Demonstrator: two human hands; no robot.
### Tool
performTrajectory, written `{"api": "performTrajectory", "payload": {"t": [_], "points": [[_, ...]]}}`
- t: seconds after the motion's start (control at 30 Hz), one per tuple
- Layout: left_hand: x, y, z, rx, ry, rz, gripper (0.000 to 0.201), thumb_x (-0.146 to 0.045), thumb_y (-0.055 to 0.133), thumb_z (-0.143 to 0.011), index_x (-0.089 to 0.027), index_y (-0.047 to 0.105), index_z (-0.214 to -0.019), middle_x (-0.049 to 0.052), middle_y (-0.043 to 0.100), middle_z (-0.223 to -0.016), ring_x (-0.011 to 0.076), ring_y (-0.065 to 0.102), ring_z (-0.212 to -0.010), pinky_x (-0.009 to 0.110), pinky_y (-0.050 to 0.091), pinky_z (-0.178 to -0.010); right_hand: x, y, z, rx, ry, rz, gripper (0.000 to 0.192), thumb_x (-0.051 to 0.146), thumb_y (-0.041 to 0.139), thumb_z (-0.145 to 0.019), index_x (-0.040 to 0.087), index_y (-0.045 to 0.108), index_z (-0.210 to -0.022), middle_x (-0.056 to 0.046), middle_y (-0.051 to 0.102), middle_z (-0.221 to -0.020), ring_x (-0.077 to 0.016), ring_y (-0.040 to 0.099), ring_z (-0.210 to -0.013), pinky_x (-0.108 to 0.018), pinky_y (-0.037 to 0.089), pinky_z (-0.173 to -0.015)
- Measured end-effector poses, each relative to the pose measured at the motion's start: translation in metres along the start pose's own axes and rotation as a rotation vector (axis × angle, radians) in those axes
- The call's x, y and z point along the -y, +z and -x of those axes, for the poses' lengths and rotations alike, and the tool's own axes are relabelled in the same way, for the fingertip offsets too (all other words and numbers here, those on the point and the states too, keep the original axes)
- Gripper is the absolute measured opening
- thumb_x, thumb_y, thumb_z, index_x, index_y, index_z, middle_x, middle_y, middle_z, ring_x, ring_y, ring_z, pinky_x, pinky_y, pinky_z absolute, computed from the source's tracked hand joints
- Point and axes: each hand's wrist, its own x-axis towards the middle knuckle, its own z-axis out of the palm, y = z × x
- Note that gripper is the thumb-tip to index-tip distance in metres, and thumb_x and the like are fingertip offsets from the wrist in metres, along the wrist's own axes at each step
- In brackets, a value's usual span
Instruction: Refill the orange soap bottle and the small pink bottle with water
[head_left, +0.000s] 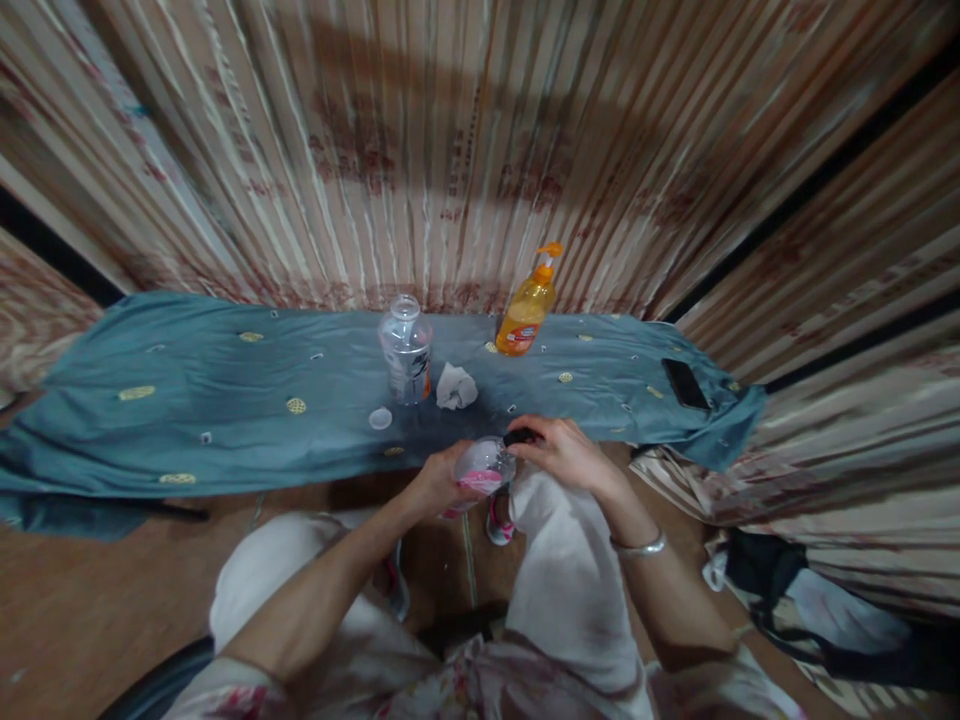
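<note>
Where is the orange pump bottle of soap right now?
The orange plastic pump bottle stands at the back of the teal cloth-covered table, by the curtain, right of the clear plastic bottle.

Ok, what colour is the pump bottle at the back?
Orange, with an orange pump; the head view shows it.

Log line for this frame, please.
left hand: holds jar | right hand: at its black cap | table: bottle, soap

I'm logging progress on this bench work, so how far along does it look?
Done: the clear bottle stands uncapped, its white cap lying on the blue cloth. In hand: the left hand holds a small clear bottle with pink inside; the right hand grips its dark top. Left: the orange pump bottle stands apart.
</note>
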Motion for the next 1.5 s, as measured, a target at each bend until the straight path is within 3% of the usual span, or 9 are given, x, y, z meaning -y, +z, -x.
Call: {"api": "performTrajectory", "payload": {"t": [0.27,0.43,0.53,0.8,0.9,1.0,1.07,1.3,1.5], "points": [[-0.008,-0.004,0.002,0.006,-0.036,0.070,0.064,-0.028,0.088,-0.056,-0.018,0.065,-0.115,0.000,0.074,-0.096,0.0194,0.069,-0.087,0.027,0.054,-0.079,0.000,-0.007,-0.003,0.021,-0.082,-0.137,0.037,0.029,0.070,-0.083,0.023,0.070,-0.119,-0.005,0.076,-0.119,-0.0218,0.071,-0.103,-0.031,0.052,-0.087],[-0.002,-0.001,0.005,-0.016,-0.013,0.090,0.059,-0.027,0.087,-0.056,-0.020,0.067,-0.111,-0.001,0.075,-0.093,0.0193,0.069,-0.084,0.026,0.053,-0.075,0.005,-0.007,-0.003,-0.004,-0.022,0.081,0.025,0.044,0.063,-0.093,0.023,0.076,-0.095,-0.005,0.078,-0.086,-0.0219,0.072,-0.082,-0.029,0.047,-0.072],[0.000,0.002,0.007,0.004,-0.013,0.115,0.060,-0.028,0.086,-0.057,-0.020,0.067,-0.113,-0.001,0.075,-0.093,0.0188,0.069,-0.084,0.026,0.053,-0.074,0.007,-0.013,0.002,0.045,-0.036,0.081,0.019,0.038,0.067,-0.089,0.024,0.076,-0.099,-0.002,0.075,-0.077,-0.0194,0.070,-0.074,-0.027,0.044,-0.068],[-0.004,0.001,0.012,0.038,-0.005,0.174,0.062,-0.028,0.087,-0.056,-0.018,0.066,-0.114,0.001,0.075,-0.100,0.0199,0.069,-0.090,0.027,0.054,-0.082,0.011,-0.012,0.009,0.029,-0.075,0.014,0.042,0.030,0.071,-0.083,0.023,0.068,-0.125,-0.007,0.076,-0.117,-0.0243,0.072,-0.103,-0.032,0.051,-0.085],[-0.002,0.003,0.013,0.044,-0.003,0.190,0.059,-0.031,0.086,-0.058,-0.018,0.066,-0.111,0.001,0.075,-0.097,0.0192,0.069,-0.087,0.027,0.054,-0.079,0.011,-0.002,0.007,0.028,-0.015,0.119,0.037,0.044,0.067,-0.090,0.022,0.071,-0.119,-0.009,0.078,-0.105,-0.0262,0.073,-0.097,-0.030,0.049,-0.077],[0.002,0.004,0.016,0.066,-0.005,0.182,0.058,-0.034,0.085,-0.059,-0.018,0.067,-0.111,0.002,0.075,-0.095,0.0202,0.069,-0.084,0.028,0.054,-0.076,0.009,0.002,0.008,0.118,0.000,0.196,0.024,0.042,0.060,-0.095,0.025,0.076,-0.099,-0.006,0.078,-0.084,-0.0240,0.074,-0.082,-0.028,0.046,-0.068],[0.005,0.004,0.017,0.081,0.003,0.160,0.059,-0.031,0.085,-0.058,-0.018,0.067,-0.112,0.002,0.075,-0.096,0.0209,0.069,-0.085,0.029,0.054,-0.076,0.009,-0.001,0.013,0.133,-0.019,0.182,0.018,0.037,0.064,-0.092,0.026,0.075,-0.101,-0.005,0.078,-0.083,-0.0227,0.073,-0.080,-0.028,0.045,-0.068],[0.011,0.003,0.017,0.050,-0.015,0.156,0.060,-0.027,0.086,-0.055,-0.017,0.068,-0.112,0.001,0.073,-0.092,0.0191,0.067,-0.082,0.029,0.054,-0.075,-0.007,-0.015,0.012,-0.122,-0.032,-0.019,0.026,0.033,0.069,-0.084,0.025,0.072,-0.109,-0.003,0.078,-0.100,-0.0214,0.073,-0.090,-0.032,0.053,-0.082],[0.000,-0.043,0.017,-0.187,-0.012,0.370,0.063,-0.039,0.091,-0.051,-0.015,0.064,-0.102,0.001,0.073,-0.086,0.0156,0.067,-0.074,0.027,0.056,-0.071,-0.029,0.033,-0.032,-0.204,0.047,-0.107,0.023,0.035,0.069,-0.087,0.021,0.072,-0.105,-0.009,0.079,-0.103,-0.0233,0.074,-0.093,-0.037,0.055,-0.084]]}}
